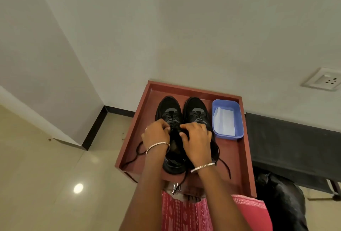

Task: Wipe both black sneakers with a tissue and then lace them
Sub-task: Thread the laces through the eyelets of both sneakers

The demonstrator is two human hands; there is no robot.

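Head view: the left hand (156, 134) and right hand (197, 138) meet over the throat of the left sneaker (168, 105), fingers curled and pinching its black lace (137, 149), whose loose end trails off to the left over the table's surface. Both sneakers stand side by side and touching on the red-brown rimmed table (132, 125), the right sneaker (196, 108) just beside the first, long axes parallel, toes pointing away toward the wall and heels toward the person. Just right of them sits a blue tub (239, 118) holding a white tissue (224, 121).
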